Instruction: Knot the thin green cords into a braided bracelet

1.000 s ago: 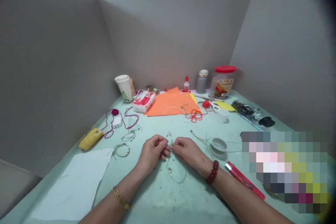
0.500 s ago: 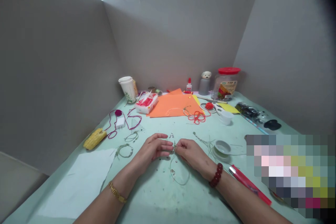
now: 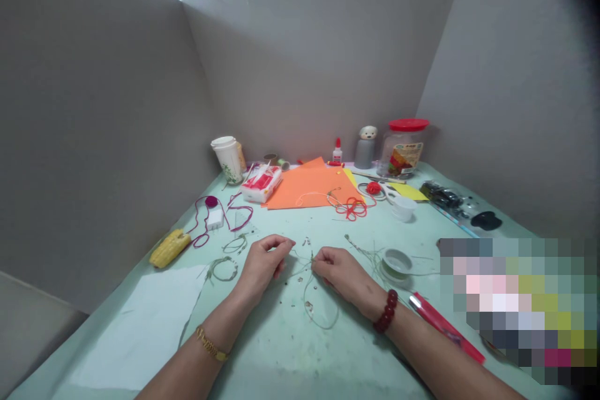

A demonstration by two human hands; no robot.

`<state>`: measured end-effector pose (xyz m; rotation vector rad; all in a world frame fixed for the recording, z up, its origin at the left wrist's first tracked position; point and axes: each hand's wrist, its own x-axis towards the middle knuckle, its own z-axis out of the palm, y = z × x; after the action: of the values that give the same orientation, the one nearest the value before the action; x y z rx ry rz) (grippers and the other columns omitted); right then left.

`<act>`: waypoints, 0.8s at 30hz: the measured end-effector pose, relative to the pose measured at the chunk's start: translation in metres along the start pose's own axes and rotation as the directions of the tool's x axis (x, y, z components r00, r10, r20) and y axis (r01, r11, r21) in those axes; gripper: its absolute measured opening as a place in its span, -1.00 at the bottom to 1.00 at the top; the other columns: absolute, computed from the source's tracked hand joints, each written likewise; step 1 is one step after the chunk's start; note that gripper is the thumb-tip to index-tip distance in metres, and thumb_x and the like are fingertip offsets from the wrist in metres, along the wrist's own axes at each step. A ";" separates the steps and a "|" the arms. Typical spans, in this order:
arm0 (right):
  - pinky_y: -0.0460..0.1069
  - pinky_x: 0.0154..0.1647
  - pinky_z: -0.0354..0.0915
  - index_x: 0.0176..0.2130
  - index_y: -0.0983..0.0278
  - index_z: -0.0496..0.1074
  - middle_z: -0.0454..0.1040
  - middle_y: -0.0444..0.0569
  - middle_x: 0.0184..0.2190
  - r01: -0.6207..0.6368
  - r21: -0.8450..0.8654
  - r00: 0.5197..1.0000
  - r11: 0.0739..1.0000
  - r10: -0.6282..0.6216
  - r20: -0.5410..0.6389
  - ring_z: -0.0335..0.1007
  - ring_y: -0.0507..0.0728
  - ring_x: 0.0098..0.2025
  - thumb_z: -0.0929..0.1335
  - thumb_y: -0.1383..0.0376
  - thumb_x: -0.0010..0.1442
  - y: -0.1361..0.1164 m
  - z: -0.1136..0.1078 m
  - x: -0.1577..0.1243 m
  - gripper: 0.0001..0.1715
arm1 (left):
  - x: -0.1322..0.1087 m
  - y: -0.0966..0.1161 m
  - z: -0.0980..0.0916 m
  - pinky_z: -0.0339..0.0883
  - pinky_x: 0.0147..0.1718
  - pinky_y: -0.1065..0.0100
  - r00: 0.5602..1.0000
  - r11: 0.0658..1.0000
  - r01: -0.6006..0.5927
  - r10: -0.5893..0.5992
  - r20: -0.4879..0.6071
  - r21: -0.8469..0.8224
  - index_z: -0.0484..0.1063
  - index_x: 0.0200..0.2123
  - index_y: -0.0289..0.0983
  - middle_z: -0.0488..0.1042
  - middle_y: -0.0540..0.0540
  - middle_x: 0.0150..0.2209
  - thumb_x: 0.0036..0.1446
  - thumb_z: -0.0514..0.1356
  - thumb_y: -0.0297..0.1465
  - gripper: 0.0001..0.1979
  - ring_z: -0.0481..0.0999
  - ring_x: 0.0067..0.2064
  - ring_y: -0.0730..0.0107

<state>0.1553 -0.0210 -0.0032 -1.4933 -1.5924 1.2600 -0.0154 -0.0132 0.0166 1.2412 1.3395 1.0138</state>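
Note:
My left hand and my right hand rest on the pale green table, fingers pinched. Between them runs a thin green cord, and each hand grips one end of it. From the right hand's pinch the cord hangs down into a loop lying on the table with small beads on it. A gold bracelet sits on my left wrist, a dark red bead bracelet on my right. A spool of green cord stands just right of my right hand.
Finished green cord loops lie left of my hands, by a white paper sheet and a yellow corn cob. Farther back are orange paper, red string, a tissue pack, a cup, glue and a red-lidded jar. Grey partitions wall three sides.
My left hand closed from spread fingers into a pinch and pulled left, away from the right hand. The cord now stretches between them.

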 end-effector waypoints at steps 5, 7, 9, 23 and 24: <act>-0.13 -0.63 -0.08 -0.56 0.29 0.26 0.20 -0.21 -0.70 0.008 -0.009 1.000 1.000 -0.008 0.001 0.00 -0.07 -0.65 0.24 0.34 -0.05 0.002 0.000 0.002 -0.90 | 0.000 -0.008 0.009 0.07 -0.73 0.57 0.999 0.998 0.004 -0.002 0.032 -0.068 0.40 -0.30 -0.32 0.31 0.08 -0.57 -0.07 0.24 -0.30 -0.74 0.18 -0.66 0.66; -0.13 -0.63 -0.08 -0.56 0.29 0.25 0.20 -0.21 -0.70 0.008 -0.010 1.000 1.000 -0.008 0.001 0.00 -0.07 -0.65 0.24 0.33 -0.05 0.002 0.000 0.003 -0.89 | -0.001 -0.013 0.013 0.07 -0.75 0.56 0.998 0.998 -0.017 0.020 0.055 -0.054 0.35 -0.30 -0.29 0.28 0.12 -0.60 -0.09 0.25 -0.31 -0.74 0.18 -0.68 0.64; -0.14 -0.63 -0.07 -0.56 0.30 0.25 0.20 -0.21 -0.70 0.017 -0.007 1.000 1.000 -0.017 0.000 0.00 -0.07 -0.64 0.25 0.32 -0.04 0.003 0.001 0.003 -0.89 | -0.001 -0.016 0.016 0.07 -0.75 0.56 0.996 0.999 -0.038 0.039 0.082 -0.017 0.32 -0.36 -0.28 0.27 0.13 -0.62 -0.08 0.23 -0.32 -0.78 0.20 -0.69 0.62; -0.13 -0.60 -0.06 -0.58 0.29 0.23 0.18 -0.22 -0.70 0.024 -0.054 0.999 0.998 -0.026 -0.022 0.02 -0.07 -0.63 0.25 0.36 -0.03 -0.001 0.000 0.002 -0.87 | -0.002 -0.016 0.021 0.07 -0.71 0.53 0.992 0.991 -0.004 -0.014 0.125 0.137 0.39 -0.44 -0.32 0.27 0.08 -0.69 -0.04 0.19 -0.23 -0.76 0.19 -0.68 0.60; -0.13 -0.60 -0.06 -0.58 0.29 0.23 0.18 -0.22 -0.70 0.029 -0.062 0.999 0.998 -0.030 -0.024 0.02 -0.07 -0.63 0.25 0.36 -0.03 -0.001 0.000 0.002 -0.87 | -0.002 -0.017 0.022 0.06 -0.72 0.53 0.993 0.988 -0.016 -0.002 0.116 0.156 0.39 -0.45 -0.32 0.26 0.08 -0.69 -0.04 0.20 -0.21 -0.75 0.19 -0.68 0.60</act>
<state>0.1545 -0.0190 -0.0023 -1.5117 -1.6449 1.1815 0.0039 -0.0186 -0.0034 1.4019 1.3448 0.8404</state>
